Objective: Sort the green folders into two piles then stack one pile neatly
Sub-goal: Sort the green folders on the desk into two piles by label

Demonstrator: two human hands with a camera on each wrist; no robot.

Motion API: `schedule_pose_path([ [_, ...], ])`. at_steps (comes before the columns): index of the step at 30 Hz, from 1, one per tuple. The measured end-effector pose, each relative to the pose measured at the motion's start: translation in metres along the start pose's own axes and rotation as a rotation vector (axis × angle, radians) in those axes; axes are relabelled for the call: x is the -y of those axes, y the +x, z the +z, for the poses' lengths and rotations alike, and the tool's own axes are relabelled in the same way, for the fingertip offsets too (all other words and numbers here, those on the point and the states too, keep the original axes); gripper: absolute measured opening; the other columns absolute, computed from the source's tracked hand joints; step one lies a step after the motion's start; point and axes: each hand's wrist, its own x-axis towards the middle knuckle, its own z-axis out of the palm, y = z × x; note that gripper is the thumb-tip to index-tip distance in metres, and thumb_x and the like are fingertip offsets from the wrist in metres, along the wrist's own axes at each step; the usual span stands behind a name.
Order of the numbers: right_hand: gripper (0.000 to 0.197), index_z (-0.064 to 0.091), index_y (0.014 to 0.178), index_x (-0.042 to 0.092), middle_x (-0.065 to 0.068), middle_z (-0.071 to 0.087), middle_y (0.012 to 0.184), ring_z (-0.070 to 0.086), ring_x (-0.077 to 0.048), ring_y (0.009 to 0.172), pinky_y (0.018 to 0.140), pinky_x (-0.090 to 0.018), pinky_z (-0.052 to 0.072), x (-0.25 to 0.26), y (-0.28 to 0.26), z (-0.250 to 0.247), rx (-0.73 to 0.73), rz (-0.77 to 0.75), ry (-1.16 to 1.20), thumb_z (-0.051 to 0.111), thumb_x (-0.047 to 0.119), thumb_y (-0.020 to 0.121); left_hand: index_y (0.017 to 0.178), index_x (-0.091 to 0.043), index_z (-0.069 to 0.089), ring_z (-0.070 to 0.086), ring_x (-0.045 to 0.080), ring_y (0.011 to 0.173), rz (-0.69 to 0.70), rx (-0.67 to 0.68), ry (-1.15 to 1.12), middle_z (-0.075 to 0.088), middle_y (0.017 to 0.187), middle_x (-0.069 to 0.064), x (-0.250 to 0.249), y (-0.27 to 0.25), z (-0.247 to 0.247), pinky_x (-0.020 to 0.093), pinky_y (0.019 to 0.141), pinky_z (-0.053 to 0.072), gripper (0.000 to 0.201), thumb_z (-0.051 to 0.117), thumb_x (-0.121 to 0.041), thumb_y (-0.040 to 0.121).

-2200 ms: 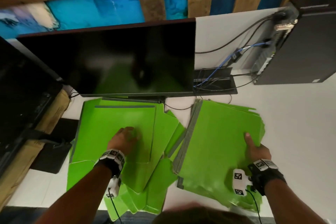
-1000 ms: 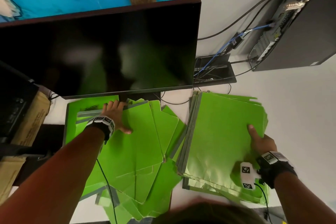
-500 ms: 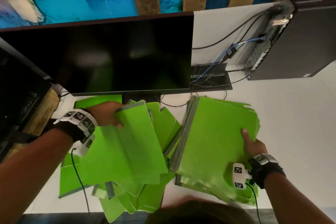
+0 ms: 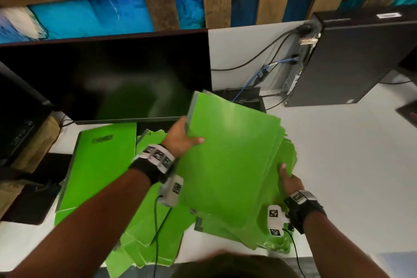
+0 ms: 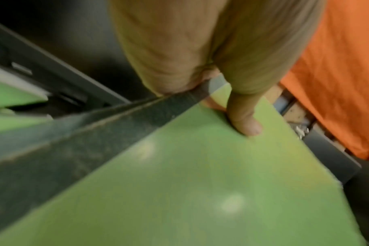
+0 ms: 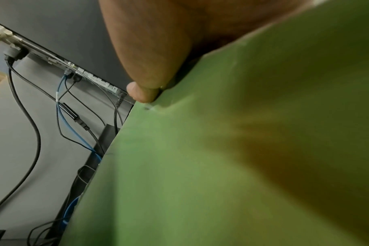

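My left hand [image 4: 182, 140] grips a green folder [image 4: 228, 156] by its grey spine edge, thumb on top, and holds it tilted above the right pile [image 4: 284, 156]. In the left wrist view the thumb [image 5: 244, 116] presses the green folder [image 5: 200, 183] beside its grey spine. My right hand [image 4: 288, 180] holds the right pile at its right edge, thumb on top and fingers hidden below. The right wrist view shows the thumb [image 6: 145, 93] on a green cover [image 6: 221, 166]. A loose left pile of green folders [image 4: 99, 165] lies spread on the white table [image 4: 349, 176].
A black monitor [image 4: 106, 79] stands just behind the folders. A black computer case [image 4: 361, 58] with cables [image 4: 255, 81] sits at the back right. A cardboard box and dark objects crowd the left edge. Bare table shows to the right of the piles.
My left hand lifted a folder from the left pile and carried it rightward over the right pile. The right hand stayed at the right pile's edge.
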Motion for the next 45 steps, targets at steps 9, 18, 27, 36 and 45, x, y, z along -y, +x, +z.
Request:
schedule_pose_path([
  [9, 0.084, 0.056, 0.127, -0.004, -0.03, 0.053, 0.131, 0.053, -0.036, 0.12, 0.092, -0.032, 0.039, -0.004, 0.006, -0.006, 0.064, -0.035, -0.016, 0.013, 0.06, 0.095, 0.141, -0.012, 0.034, 0.044, 0.026, 0.13, -0.094, 0.024, 0.292, 0.047, 0.14, 0.007, 0.037, 0.018, 0.098, 0.038, 0.109, 0.037, 0.089, 0.083, -0.022, 0.068],
  [18, 0.063, 0.069, 0.1, 0.003, -0.021, 0.07, 0.103, 0.057, -0.028, 0.079, 0.071, -0.03, 0.042, -0.012, 0.015, 0.003, -0.039, -0.05, 0.029, 0.053, 0.062, 0.084, 0.142, -0.019, 0.038, 0.035, 0.029, 0.129, -0.128, 0.02, 0.502, 0.035, 0.136, 0.011, 0.057, 0.022, 0.101, 0.036, 0.111, 0.031, 0.072, 0.069, -0.036, 0.079],
  [27, 0.069, 0.063, 0.082, 0.002, -0.021, 0.064, 0.086, 0.06, -0.035, 0.079, 0.073, -0.036, 0.046, -0.011, 0.018, 0.008, -0.118, -0.04, -0.024, 0.05, 0.069, 0.08, 0.128, -0.022, 0.053, 0.04, 0.034, 0.13, -0.544, -0.513, 0.582, 0.04, 0.141, 0.012, 0.17, -0.033, -0.097, 0.06, 0.109, 0.027, 0.057, 0.06, -0.001, 0.076],
  [36, 0.08, 0.065, 0.098, -0.004, -0.031, 0.064, 0.105, 0.061, -0.039, 0.086, 0.078, -0.041, 0.047, -0.01, 0.014, 0.007, -0.139, -0.035, -0.051, 0.05, 0.072, 0.078, 0.126, -0.029, 0.051, 0.044, 0.036, 0.113, -0.548, -0.327, 0.775, 0.047, 0.119, 0.015, 0.216, -0.111, -0.091, 0.051, 0.092, 0.042, 0.051, 0.05, -0.058, 0.085],
  [45, 0.083, 0.063, 0.107, -0.008, -0.033, 0.061, 0.111, 0.054, -0.035, 0.08, 0.073, -0.037, 0.042, -0.003, 0.003, 0.006, -0.131, -0.025, -0.061, 0.05, 0.069, 0.081, 0.142, -0.008, 0.028, 0.03, 0.04, 0.135, -0.931, -0.558, 0.424, 0.03, 0.146, 0.023, 0.222, -0.115, -0.127, 0.05, 0.111, 0.028, 0.111, 0.076, -0.063, 0.059],
])
